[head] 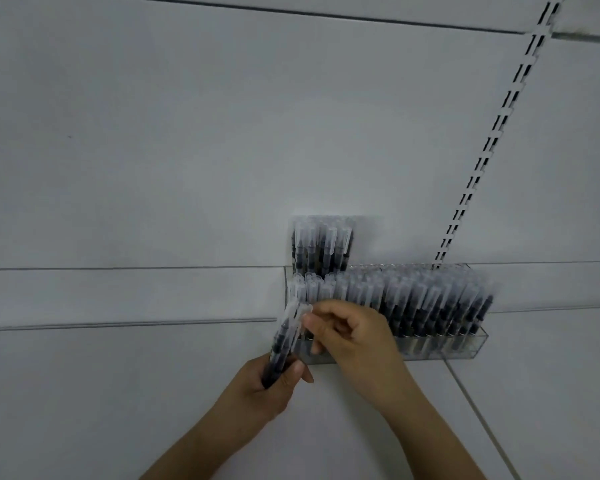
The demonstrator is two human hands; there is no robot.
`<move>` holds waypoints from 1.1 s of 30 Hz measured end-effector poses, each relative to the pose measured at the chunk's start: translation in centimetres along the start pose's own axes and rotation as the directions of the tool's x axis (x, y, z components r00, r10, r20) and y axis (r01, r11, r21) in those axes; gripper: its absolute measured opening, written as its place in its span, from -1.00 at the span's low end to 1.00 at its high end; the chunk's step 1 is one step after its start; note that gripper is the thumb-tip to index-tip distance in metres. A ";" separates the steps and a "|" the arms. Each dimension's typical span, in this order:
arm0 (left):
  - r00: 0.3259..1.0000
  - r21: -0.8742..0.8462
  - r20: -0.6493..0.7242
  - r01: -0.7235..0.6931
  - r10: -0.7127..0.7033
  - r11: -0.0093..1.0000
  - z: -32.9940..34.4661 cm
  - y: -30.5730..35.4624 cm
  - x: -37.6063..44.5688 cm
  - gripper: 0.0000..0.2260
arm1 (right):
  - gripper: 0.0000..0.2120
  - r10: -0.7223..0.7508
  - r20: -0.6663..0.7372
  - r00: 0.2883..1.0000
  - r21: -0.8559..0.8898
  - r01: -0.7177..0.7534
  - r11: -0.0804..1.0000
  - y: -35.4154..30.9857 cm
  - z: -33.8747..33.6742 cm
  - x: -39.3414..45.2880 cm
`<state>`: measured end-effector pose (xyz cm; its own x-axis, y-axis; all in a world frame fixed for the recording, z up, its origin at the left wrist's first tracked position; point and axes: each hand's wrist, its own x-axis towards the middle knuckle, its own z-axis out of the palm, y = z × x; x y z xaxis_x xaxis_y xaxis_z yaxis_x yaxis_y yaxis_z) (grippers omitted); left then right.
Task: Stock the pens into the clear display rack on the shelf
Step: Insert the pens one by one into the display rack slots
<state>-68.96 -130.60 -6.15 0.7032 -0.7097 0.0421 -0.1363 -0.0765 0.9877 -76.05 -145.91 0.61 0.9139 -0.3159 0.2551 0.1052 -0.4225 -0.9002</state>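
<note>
Here a pale shelf meets a grey back panel with a slotted upright. The clear rack, nearly full of pens, stands against it. The left hand grips a bundle of pens; the right hand pinches one's cap, its fingertips blurred.

Nothing readable is showing: the pens and the clear rack are carrying no legible print, though blur may be hiding small markings.
</note>
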 end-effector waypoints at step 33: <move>1.000 0.041 -0.020 -0.001 0.002 0.999 -0.1 -0.1 -0.1 -0.67 | -0.77 -0.262 -0.096 0.960 -0.748 0.105 0.656 -1.9 -7.1 7.2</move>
<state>-68.91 -130.43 -6.27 0.7169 -0.6956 0.0472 -0.1658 -0.1044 0.9806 -72.47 -153.39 6.64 0.8123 -0.2738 0.5150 -0.1287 -0.9453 -0.2997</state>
